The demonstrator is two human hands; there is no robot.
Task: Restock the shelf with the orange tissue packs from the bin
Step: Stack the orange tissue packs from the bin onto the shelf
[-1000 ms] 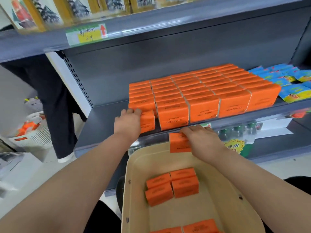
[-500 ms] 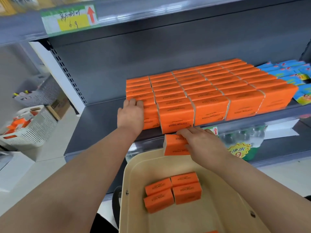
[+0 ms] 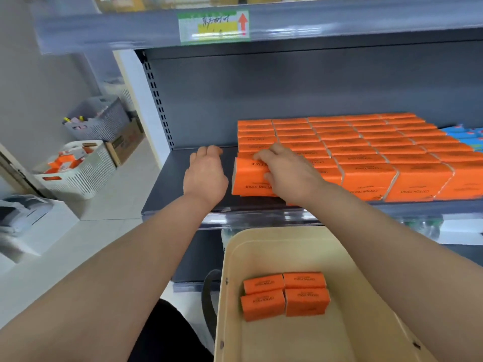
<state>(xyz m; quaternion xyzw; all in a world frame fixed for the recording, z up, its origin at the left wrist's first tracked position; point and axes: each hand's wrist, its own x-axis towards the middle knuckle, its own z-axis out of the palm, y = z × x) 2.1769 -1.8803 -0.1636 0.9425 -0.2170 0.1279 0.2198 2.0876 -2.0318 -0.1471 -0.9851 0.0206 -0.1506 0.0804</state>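
Rows of orange tissue packs (image 3: 366, 150) fill the grey shelf (image 3: 183, 178) from its middle to the right. My right hand (image 3: 285, 171) grips one orange pack (image 3: 248, 178) at the front left corner of that block, on top of the front stack. My left hand (image 3: 206, 171) hovers just left of that pack over bare shelf, fingers loosely curled and holding nothing. Below, the beige bin (image 3: 287, 246) holds several orange packs (image 3: 285, 293) lying flat.
Blue packs (image 3: 467, 137) sit at the shelf's right end. An upper shelf edge with a price label (image 3: 214, 26) hangs overhead. White and grey baskets (image 3: 78, 168) and a cardboard box stand on the floor to the left.
My right hand has lifted a pack from the bin's rim up onto the shelf's front left stack. My left hand has come off the stack and shifted left.
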